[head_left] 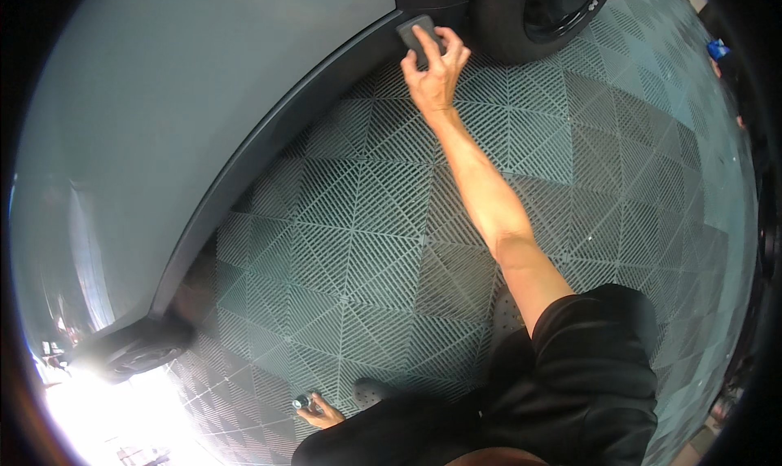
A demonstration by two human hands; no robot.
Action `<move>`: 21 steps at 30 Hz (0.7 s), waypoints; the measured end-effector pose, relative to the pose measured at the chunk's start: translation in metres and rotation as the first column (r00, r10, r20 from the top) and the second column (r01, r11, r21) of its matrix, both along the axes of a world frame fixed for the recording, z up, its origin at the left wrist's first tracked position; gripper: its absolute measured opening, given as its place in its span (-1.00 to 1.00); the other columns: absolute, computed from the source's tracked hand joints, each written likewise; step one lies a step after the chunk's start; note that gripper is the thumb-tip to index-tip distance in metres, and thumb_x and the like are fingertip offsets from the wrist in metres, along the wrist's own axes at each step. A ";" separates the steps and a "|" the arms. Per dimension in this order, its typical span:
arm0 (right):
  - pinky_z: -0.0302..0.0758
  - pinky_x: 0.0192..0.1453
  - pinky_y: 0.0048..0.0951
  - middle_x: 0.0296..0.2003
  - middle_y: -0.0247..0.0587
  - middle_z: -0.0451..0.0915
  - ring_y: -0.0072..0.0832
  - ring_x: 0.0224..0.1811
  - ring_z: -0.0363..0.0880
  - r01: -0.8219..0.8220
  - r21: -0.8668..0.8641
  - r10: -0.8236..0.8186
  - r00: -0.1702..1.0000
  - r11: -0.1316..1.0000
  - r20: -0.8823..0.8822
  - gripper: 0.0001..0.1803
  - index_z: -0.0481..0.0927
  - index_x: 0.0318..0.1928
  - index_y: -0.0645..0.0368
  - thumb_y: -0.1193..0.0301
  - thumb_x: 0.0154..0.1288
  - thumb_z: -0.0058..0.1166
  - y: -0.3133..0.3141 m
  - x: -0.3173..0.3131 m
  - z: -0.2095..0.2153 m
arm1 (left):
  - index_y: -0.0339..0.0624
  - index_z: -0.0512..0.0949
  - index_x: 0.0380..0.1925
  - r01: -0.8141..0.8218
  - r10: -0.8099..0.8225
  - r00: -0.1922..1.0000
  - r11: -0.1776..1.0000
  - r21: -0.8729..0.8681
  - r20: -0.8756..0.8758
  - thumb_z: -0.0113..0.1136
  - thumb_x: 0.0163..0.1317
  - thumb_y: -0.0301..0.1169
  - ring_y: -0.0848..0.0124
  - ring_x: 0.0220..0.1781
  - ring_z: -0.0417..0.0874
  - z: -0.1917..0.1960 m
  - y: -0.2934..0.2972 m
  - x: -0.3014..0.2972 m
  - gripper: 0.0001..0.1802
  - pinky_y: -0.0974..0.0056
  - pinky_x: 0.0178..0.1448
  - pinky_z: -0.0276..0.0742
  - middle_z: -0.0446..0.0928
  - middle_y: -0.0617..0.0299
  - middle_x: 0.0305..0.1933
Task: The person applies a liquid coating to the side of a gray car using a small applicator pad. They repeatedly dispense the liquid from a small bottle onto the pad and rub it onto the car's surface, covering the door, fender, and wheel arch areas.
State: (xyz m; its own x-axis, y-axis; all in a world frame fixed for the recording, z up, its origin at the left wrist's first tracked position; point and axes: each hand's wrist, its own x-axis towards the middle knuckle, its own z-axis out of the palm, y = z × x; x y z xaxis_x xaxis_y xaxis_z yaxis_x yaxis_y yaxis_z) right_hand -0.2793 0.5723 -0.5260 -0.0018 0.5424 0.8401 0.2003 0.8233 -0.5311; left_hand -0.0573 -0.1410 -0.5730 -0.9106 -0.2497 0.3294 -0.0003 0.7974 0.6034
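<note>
My right hand (pixel 437 73) reaches far forward, its fingers spread over a dark grey block-shaped pad (pixel 416 28). The pad lies against the dark lower sill trim (pixel 277 128) of a grey car (pixel 204 75), close to the wheel arch. Just right of that hand stands a black tyre (pixel 495 22). Low in the picture, my left hand (pixel 326 415) is closed around a small round-topped container (pixel 301 402), held away from the car. Its label and most of its body are hidden or too small to make out.
Ribbed grey interlocking tiles (pixel 358 213) cover the floor. The car's other wheel (pixel 134 348) is at the lower left, beside strong glare. My shoes (pixel 371 391) show near my body. At the right rim are dark shapes and a blue object (pixel 718 49).
</note>
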 end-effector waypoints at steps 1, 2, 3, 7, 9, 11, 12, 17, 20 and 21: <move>0.38 0.18 -0.07 0.15 -0.10 0.44 -0.12 0.09 0.33 0.038 0.076 -0.039 0.999 0.996 0.009 -0.41 0.70 0.14 -0.14 0.49 -0.01 0.35 0.012 0.007 0.005 | -0.38 0.44 0.01 0.008 -0.007 1.000 1.000 -0.029 0.014 0.27 0.42 -0.24 0.21 -0.13 0.62 -0.006 -0.002 -0.002 -0.58 0.17 -0.07 0.62 0.53 -0.01 -0.13; 0.35 0.19 -0.11 0.15 -0.13 0.46 -0.14 0.12 0.33 0.063 0.173 -0.073 0.996 0.983 0.051 -0.40 0.71 0.14 -0.18 0.49 -0.01 0.36 0.021 0.012 0.009 | -0.39 0.44 0.02 0.011 -0.011 1.000 1.000 -0.007 0.015 0.26 0.42 -0.26 0.20 -0.12 0.61 -0.010 -0.001 -0.001 -0.59 0.16 -0.03 0.61 0.53 -0.01 -0.12; 0.36 0.19 -0.05 0.17 -0.17 0.43 -0.10 0.13 0.31 0.056 0.237 -0.080 0.992 0.970 0.093 -0.38 0.70 0.14 -0.26 0.49 -0.02 0.36 0.030 0.013 0.011 | -0.39 0.43 0.03 0.049 -0.050 0.999 0.998 0.035 0.007 0.25 0.43 -0.31 0.22 -0.11 0.61 -0.004 0.012 -0.001 -0.62 0.17 -0.01 0.60 0.52 -0.01 -0.10; 0.38 0.10 -0.14 0.14 -0.33 0.47 -0.22 0.06 0.38 0.001 0.443 -0.113 0.968 0.896 0.226 -0.35 0.70 0.13 -0.35 0.46 -0.06 0.40 0.058 0.020 0.015 | -0.40 0.42 0.04 0.108 -0.110 0.994 0.973 0.203 -0.003 0.21 0.44 -0.43 0.26 -0.07 0.60 -0.003 0.035 -0.005 -0.70 0.13 0.07 0.58 0.53 0.01 -0.06; 0.40 0.08 -0.16 0.08 -0.32 0.49 -0.22 0.01 0.41 0.012 0.467 -0.120 0.972 0.884 0.201 -0.35 0.71 0.11 -0.35 0.48 -0.08 0.39 0.072 0.028 0.015 | -0.35 0.42 0.08 0.117 -0.119 0.993 0.978 0.173 -0.001 0.23 0.45 -0.36 0.36 -0.10 0.56 -0.015 0.028 -0.009 -0.65 0.25 -0.01 0.53 0.52 0.10 -0.08; 0.42 0.09 -0.14 0.06 -0.20 0.46 -0.18 0.01 0.38 0.034 0.363 -0.089 0.987 0.931 0.137 -0.35 0.70 0.12 -0.28 0.48 -0.08 0.40 0.065 0.029 0.005 | -0.34 0.42 0.09 0.131 -0.131 0.991 0.978 0.164 -0.010 0.23 0.45 -0.36 0.37 -0.09 0.55 -0.023 0.024 -0.007 -0.64 0.25 -0.02 0.52 0.51 0.11 -0.08; 0.43 0.10 -0.12 0.06 -0.14 0.44 -0.15 0.01 0.36 0.041 0.286 -0.073 0.992 0.957 0.100 -0.36 0.70 0.12 -0.24 0.48 -0.08 0.41 0.056 0.028 0.002 | -0.33 0.42 0.10 0.143 -0.142 0.990 0.977 0.158 -0.019 0.24 0.45 -0.36 0.38 -0.09 0.54 -0.023 0.026 -0.010 -0.64 0.26 -0.02 0.51 0.51 0.12 -0.07; 0.48 0.07 -0.10 0.07 -0.02 0.36 -0.09 0.02 0.31 0.010 0.143 -0.011 1.000 0.990 0.005 -0.42 0.70 0.09 -0.06 0.43 -0.06 0.42 0.026 0.001 0.011 | -0.41 0.41 0.06 0.124 -0.129 0.992 0.975 0.187 0.014 0.24 0.43 -0.34 0.22 -0.03 0.59 -0.007 0.034 -0.011 -0.61 0.13 0.08 0.56 0.52 -0.01 -0.03; 0.46 0.06 -0.09 0.04 -0.02 0.34 -0.12 -0.02 0.31 0.007 0.122 -0.007 1.000 0.992 0.001 -0.44 0.70 0.08 -0.03 0.44 -0.06 0.41 0.018 -0.013 0.018 | -0.41 0.39 0.08 0.103 -0.101 0.995 0.963 0.248 -0.019 0.22 0.44 -0.37 0.22 -0.03 0.59 -0.010 0.030 -0.006 -0.62 0.13 0.07 0.57 0.51 -0.01 -0.02; 0.46 0.05 -0.09 0.03 -0.02 0.34 -0.12 -0.03 0.30 0.005 0.117 -0.004 1.000 0.993 -0.008 -0.44 0.70 0.08 -0.02 0.44 -0.06 0.41 0.018 -0.013 0.017 | -0.41 0.39 0.09 0.106 -0.103 0.994 0.959 0.263 -0.026 0.22 0.44 -0.37 0.22 -0.03 0.59 -0.013 0.029 -0.005 -0.62 0.13 0.07 0.57 0.51 -0.02 -0.02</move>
State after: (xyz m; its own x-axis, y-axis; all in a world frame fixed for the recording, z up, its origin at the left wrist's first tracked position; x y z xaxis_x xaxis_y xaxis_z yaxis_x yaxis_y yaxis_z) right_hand -0.2926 0.5898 -0.5093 0.0073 0.4404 0.8978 0.2000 0.8790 -0.4328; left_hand -0.0625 -0.1121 -0.5861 -0.9328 -0.2323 0.2756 0.0831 0.6054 0.7916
